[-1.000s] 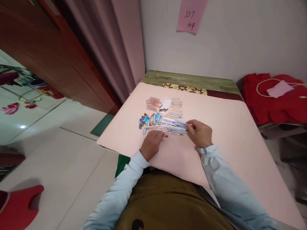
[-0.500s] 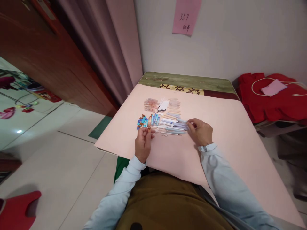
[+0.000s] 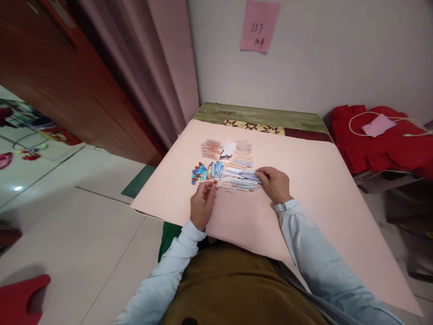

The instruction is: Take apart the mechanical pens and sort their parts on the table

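Note:
My left hand (image 3: 202, 205) is closed in a pinch at the near left of the spread pen parts, with a small brown pen piece (image 3: 215, 183) sticking up from its fingertips. On the other side my right hand (image 3: 275, 184) pinches the right end of a pale blue pen barrel (image 3: 249, 172); its fingertips are partly hidden. Between the hands lie more bluish barrels (image 3: 244, 184) and thin white refills (image 3: 233, 171). Just beyond my left hand are short blue and brown tubes (image 3: 217, 169) and a heap of small blue and brown caps (image 3: 197, 173).
Reddish clear pieces (image 3: 211, 149), black-tipped white refills (image 3: 228, 151) and pale clear pieces (image 3: 244, 150) lie farther back on the pink-covered table (image 3: 304, 216). Red cloth (image 3: 353, 144) with a white cable is at right. A wooden door (image 3: 101, 104) and curtain (image 3: 169, 58) stand left.
The brown piece in my left hand now points up and right, nearer the barrels. My right hand stays at the barrel ends. The whole view has shifted slightly.

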The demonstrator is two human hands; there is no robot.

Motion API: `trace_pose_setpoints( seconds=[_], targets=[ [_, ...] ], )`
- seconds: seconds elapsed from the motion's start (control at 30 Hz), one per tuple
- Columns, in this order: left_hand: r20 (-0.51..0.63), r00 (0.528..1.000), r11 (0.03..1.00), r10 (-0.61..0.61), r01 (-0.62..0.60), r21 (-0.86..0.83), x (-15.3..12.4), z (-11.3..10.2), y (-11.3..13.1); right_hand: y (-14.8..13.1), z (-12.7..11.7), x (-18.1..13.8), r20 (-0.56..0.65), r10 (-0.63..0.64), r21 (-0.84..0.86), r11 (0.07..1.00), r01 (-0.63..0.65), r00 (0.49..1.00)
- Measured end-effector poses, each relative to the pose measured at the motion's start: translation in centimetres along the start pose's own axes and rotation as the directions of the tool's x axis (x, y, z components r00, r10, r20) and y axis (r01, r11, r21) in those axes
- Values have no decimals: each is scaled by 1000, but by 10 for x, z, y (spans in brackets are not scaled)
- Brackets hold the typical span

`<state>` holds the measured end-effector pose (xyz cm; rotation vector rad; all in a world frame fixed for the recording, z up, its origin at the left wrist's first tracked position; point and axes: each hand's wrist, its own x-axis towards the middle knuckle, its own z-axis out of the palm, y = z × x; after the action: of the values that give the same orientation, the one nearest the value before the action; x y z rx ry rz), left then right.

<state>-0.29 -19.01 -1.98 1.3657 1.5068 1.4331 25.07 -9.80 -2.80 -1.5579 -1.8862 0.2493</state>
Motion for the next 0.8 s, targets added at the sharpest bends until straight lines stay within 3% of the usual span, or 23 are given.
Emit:
trace_pose_setpoints(
  seconds=[0.3, 0.53, 0.63, 0.73, 0.8],
  targets=[
    [26, 997, 996, 76, -77, 40, 0, -1, -7, 4, 0, 1, 51, 30, -39, 999, -28, 998],
    [-75, 988, 983, 134, -123, 139, -1, -3, -5, -2, -6, 0, -27, 67, 7, 998, -67, 997],
    [-101, 982, 974, 162, -143, 178, -1, -4, -8, -5, -14, -2, -15, -37, 29, 999, 38, 999],
    [-132, 977, 973, 168, -143, 180, -2, -5, -12, -6, -24, -5, 118, -211, 45, 977, 207, 970],
    [-162, 974, 978, 160, -133, 161, -2, -5, -12, -6, -28, -6, 188, -257, 33, 966, 255, 948]
  ],
)
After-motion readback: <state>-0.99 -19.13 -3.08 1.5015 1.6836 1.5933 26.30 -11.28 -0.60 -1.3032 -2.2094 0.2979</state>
